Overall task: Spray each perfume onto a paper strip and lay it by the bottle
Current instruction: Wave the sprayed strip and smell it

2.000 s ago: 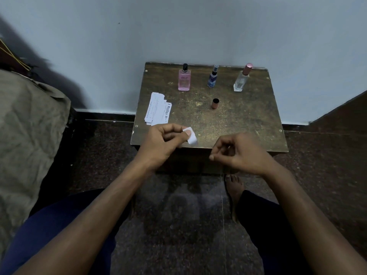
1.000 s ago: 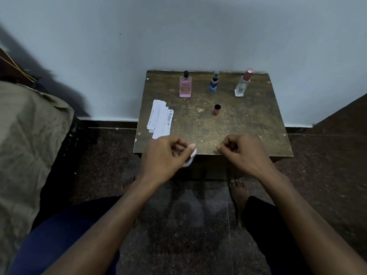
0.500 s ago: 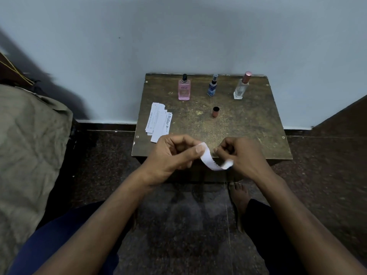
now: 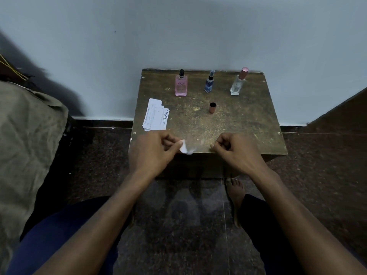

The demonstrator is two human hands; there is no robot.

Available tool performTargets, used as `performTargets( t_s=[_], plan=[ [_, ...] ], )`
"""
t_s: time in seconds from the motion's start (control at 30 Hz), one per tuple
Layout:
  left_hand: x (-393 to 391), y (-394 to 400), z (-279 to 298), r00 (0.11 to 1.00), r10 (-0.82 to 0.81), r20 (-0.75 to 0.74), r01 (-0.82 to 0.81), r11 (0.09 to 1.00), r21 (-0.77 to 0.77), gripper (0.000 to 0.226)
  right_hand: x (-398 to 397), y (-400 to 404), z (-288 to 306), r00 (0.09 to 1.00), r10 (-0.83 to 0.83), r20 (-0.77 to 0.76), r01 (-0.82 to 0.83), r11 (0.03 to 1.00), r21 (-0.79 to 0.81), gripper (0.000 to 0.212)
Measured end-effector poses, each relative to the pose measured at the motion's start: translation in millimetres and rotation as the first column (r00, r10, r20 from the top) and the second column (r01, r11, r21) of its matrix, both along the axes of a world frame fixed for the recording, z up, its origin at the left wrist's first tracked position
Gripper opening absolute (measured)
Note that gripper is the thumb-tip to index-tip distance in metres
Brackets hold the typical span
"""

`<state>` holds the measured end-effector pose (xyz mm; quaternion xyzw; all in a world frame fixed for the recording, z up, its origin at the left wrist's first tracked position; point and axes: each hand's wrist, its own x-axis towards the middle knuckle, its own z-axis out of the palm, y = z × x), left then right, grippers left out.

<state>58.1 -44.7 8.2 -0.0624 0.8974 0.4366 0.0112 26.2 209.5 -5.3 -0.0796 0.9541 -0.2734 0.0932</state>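
Observation:
Three perfume bottles stand in a row at the back of a small wooden table [image 4: 248, 124]: a pink one [image 4: 181, 86], a small blue one [image 4: 209, 83] and a clear one with a rose cap [image 4: 238, 84]. A loose rose cap [image 4: 212, 107] stands in front of the blue bottle. At the table's near edge my left hand [image 4: 153, 151] pinches a curled white paper strip [image 4: 184, 148], blurred at its free end. My right hand [image 4: 236, 149] is curled beside it with nothing visible in its fingers.
A stack of white paper strips [image 4: 155, 115] lies at the table's left side. A wall backs the table. A cloth-covered bulk [image 4: 27, 139] fills the left. My knees and one bare foot [image 4: 235, 192] rest on the dark floor below.
Half a second ago both hands held the strip stretched between them. Now my right hand has let go and moved right, and the strip curls back toward my left hand.

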Motion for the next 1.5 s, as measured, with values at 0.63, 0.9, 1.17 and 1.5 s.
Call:
performTargets(
  t_s=[0.63,0.9,1.17,1.5],
  plan=[
    [-1,1,-4,0.978,-0.210,-0.006,0.208,0.966,0.155,0.012,2,-2,3,1.000,-0.007,-0.008,0.008,1.000,0.024,0.023],
    [-3,3,-12,0.989,-0.139,-0.040,0.144,0.917,0.371,0.008,3,-14,14,0.986,0.024,0.168,0.089,0.773,-0.629,0.030],
    [0,6,-5,0.995,-0.077,-0.066,0.097,0.914,0.394,0.008,11,-31,22,0.934,0.285,0.216,-0.061,0.723,-0.688,0.042],
    [-5,-8,1,0.991,0.109,-0.073,-0.080,0.944,0.321,0.011,11,-25,21,0.909,0.347,0.230,-0.098,0.716,-0.691,0.036]
  ],
)
